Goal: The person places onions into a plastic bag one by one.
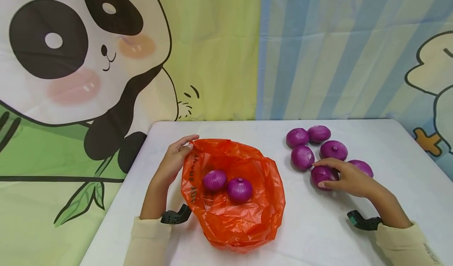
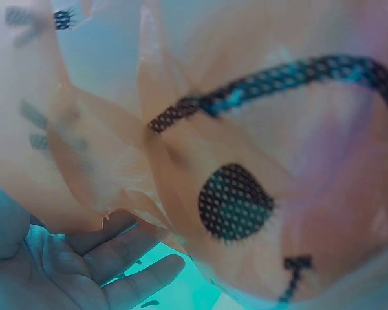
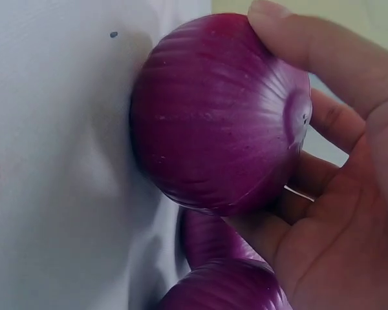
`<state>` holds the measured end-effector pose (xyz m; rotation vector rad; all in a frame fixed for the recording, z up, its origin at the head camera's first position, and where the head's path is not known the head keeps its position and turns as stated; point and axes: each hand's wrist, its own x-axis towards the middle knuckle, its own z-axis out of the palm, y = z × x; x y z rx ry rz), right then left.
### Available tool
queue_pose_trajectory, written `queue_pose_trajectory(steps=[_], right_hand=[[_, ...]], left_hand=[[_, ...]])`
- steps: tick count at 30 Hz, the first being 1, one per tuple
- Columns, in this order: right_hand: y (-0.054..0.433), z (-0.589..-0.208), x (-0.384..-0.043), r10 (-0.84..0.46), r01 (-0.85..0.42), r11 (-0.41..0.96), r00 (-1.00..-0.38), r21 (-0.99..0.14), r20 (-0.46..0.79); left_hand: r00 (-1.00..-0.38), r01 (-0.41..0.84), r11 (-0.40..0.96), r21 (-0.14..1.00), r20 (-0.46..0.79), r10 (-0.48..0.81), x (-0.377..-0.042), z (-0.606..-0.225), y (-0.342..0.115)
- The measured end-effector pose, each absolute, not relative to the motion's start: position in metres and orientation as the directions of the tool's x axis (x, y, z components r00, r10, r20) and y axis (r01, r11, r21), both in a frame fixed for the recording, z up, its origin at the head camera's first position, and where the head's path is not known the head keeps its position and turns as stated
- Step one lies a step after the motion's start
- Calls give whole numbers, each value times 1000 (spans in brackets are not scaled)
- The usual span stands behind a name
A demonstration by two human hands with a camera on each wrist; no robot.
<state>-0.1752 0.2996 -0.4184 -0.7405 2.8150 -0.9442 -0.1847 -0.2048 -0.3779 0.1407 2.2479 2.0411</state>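
An orange-red plastic bag (image 1: 244, 226) stands with its mouth spread wide on the white table. Inside it lie two red onions, one on the left (image 1: 214, 180) and one on the right (image 1: 240, 190). My left hand (image 1: 175, 159) pinches the bag's upper left rim; the left wrist view shows the bag's printed side (image 2: 297, 155) close up, with some fingers fairly straight below. At the right, my right hand (image 1: 348, 177) grips a red onion (image 3: 220, 116), thumb on one side and fingers round the other. That onion is at or just above the tabletop; contact is unclear.
Several more red onions lie around the right hand, among them one at the back (image 1: 319, 133), one to its left (image 1: 302, 157) and one partly behind the hand (image 1: 361, 167). The white table (image 1: 304, 226) ends at a printed cloth backdrop (image 1: 219, 53).
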Motion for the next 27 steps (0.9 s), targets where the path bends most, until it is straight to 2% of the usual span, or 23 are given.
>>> queue_pose_trajectory(steps=[11, 16, 22, 27], right_hand=[[296, -405, -171, -490, -438, 646, -866, -625, 100], [291, -399, -171, -537, -529, 606, -823, -594, 185], [282, -388, -173, -578, -584, 563, -784, -585, 228], [268, -378, -178, -579, -549, 521, -790, -653, 202]], left_hand=[[-990, 6, 107, 994, -10, 142, -185, -378, -205], [-991, -4, 108, 994, -18, 135, -185, -375, -204], [-991, -10, 105, 994, -24, 132, -183, -375, -205], [-990, -9, 103, 995, -23, 136, -185, -377, -205]])
